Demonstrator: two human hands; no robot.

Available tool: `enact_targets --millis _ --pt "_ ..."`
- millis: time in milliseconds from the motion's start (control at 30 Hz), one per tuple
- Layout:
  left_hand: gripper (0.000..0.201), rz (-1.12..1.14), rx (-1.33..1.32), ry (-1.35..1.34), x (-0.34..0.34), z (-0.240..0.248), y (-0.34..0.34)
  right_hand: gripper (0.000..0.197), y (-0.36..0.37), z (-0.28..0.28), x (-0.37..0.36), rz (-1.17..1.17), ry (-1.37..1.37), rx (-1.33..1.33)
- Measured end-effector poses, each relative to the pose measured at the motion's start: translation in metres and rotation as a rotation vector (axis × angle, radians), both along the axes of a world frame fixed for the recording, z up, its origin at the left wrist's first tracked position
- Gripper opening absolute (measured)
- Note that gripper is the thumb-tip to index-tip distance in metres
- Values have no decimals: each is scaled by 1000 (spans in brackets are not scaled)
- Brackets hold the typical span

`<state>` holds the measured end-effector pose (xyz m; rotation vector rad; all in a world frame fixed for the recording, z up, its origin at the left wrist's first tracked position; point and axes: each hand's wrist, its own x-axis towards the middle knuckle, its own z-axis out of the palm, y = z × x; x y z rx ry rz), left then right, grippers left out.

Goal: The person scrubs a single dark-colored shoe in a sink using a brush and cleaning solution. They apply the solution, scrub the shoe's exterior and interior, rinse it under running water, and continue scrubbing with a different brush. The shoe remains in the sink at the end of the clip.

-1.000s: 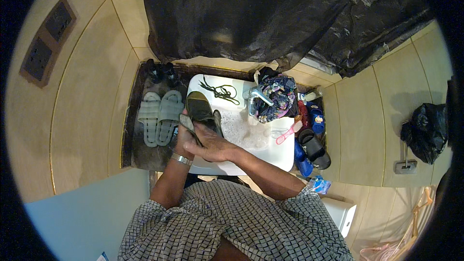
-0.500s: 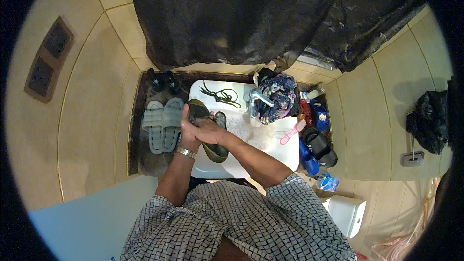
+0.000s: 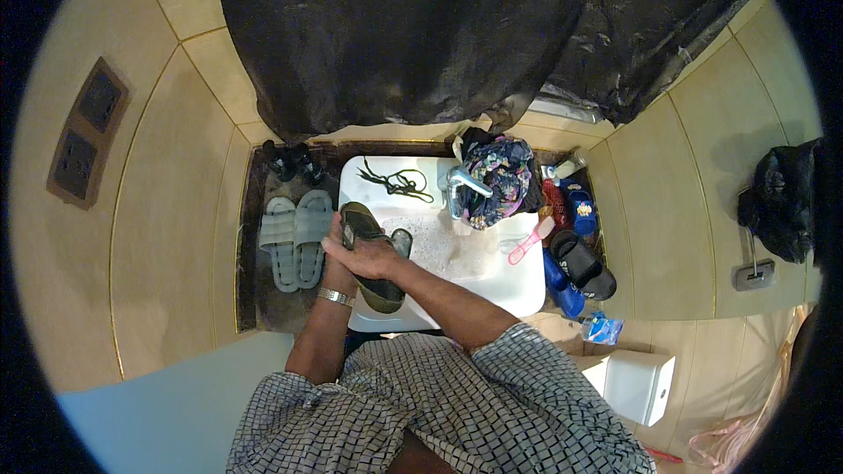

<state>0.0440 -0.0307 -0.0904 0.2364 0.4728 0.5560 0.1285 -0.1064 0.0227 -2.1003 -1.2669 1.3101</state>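
Both my hands are on an olive-green shoe, held tilted over the near left part of a white sink. My left hand, with a metal watch at its wrist, supports the shoe's left side. From the right, my right hand reaches across and closes over its middle, hiding part of it. Beside my right hand shows a small dark rounded flap; whether it belongs to the shoe I cannot tell. Dark shoelaces lie loose on the sink's back ledge, left of the faucet.
Pale slippers and small black shoes stand left of the sink. A pink-handled brush rests on its right rim. Floral cloth is heaped behind the faucet. Blue slippers and black slides line the right side.
The shoe and both hands have come a little nearer to me, and the shoe has turned slightly in my grip. The laces, brush and cloth stay where they were.
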Motion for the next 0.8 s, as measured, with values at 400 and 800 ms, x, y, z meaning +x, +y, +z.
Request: enact_targets --millis 400,800 --pt "53 39 83 -75 4 2 9 114 -6 7 1 35 72 203" --pt "48 -125 6 -217 -16 20 4 109 -29 19 -13 88 240 245"
